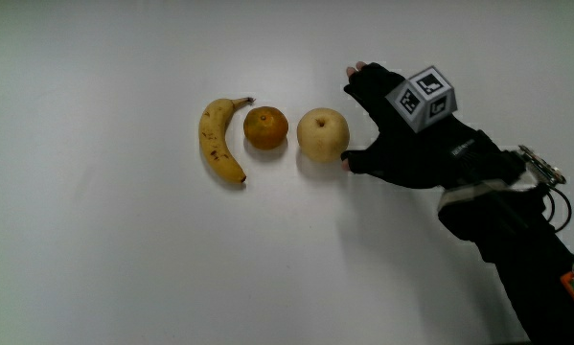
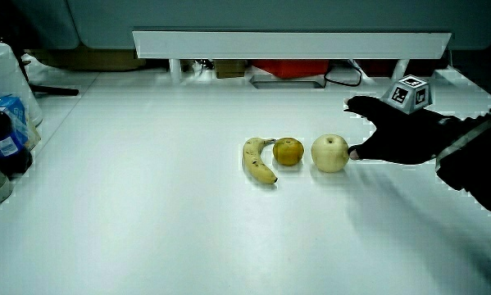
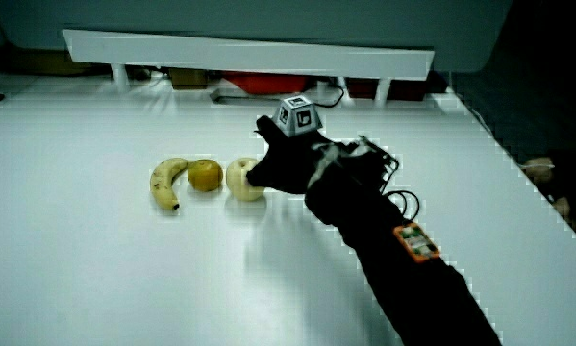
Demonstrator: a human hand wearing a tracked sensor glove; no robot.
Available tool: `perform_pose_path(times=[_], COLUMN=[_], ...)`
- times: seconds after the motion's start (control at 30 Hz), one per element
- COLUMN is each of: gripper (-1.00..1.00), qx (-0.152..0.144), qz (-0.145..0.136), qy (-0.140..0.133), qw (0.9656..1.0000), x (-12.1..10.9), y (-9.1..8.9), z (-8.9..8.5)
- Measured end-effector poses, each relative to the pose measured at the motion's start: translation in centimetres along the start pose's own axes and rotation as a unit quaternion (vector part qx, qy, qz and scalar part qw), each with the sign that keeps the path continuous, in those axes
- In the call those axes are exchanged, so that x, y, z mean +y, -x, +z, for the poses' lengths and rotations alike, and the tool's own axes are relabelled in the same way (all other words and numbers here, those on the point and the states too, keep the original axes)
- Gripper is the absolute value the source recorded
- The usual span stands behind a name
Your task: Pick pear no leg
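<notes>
White and bare, the wide matte tabletop (image 1: 124, 268) carries three fruits laid in a short row: a curved yellow banana (image 1: 221, 140) with brown speckles, a small round orange (image 1: 265, 127) touching or just beside it, and a pale yellow, round pear (image 1: 323, 133) with a tiny stem dimple at the end of the row where the hand is. That end place matters, since the pear can be reached without crossing the other fruit.

Just beside the pear is the hand (image 1: 401, 144) in its black glove, the small patterned cube (image 1: 424, 97) sitting on its back. Its fingers are spread into an open cradle: the thumb tip (image 1: 347, 159) rests at or against the pear's side nearer the person, while the other fingers (image 1: 361, 73) reach out past the pear, well apart from it. Nothing is held yet. By my judgement this is the approach, the wide spread shaped to take the pear's rounded body, with the closing of the fingers not yet done.

In a side view the low white partition (image 2: 294, 43) runs along the table's edge, and a few bottles (image 2: 3, 139) stand at the table's edge, well apart from the fruit.
</notes>
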Motion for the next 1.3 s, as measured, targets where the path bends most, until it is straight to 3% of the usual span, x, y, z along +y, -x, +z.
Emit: perform_pose_path(times=[0.23, 0.37, 0.5, 0.67, 0.77, 0.87, 1.07, 1.3], gripper=[0.00, 0.00, 0.00, 0.00, 0.00, 0.00, 0.40, 0.87], qx=[-0.030, -0.020, -0.038, -0.043, -0.069, -0.074, -0.059, -0.045], qz=[0.004, 0.031, 0.030, 0.031, 0.032, 0.036, 0.026, 0.022], qy=[0.031, 0.066, 0.074, 0.106, 0.122, 0.135, 0.113, 0.102], qw=[0.9991, 0.9971, 0.9960, 0.9930, 0.9896, 0.9874, 0.9915, 0.9935], x=[3.0, 4.3, 5.1, 6.4, 6.9, 7.0, 7.1, 7.0], y=[2.0, 3.3, 4.1, 5.0, 5.6, 6.0, 5.5, 5.2], z=[-0.2, -0.2, -0.4, -2.0, -3.1, -3.7, -4.1, -4.2])
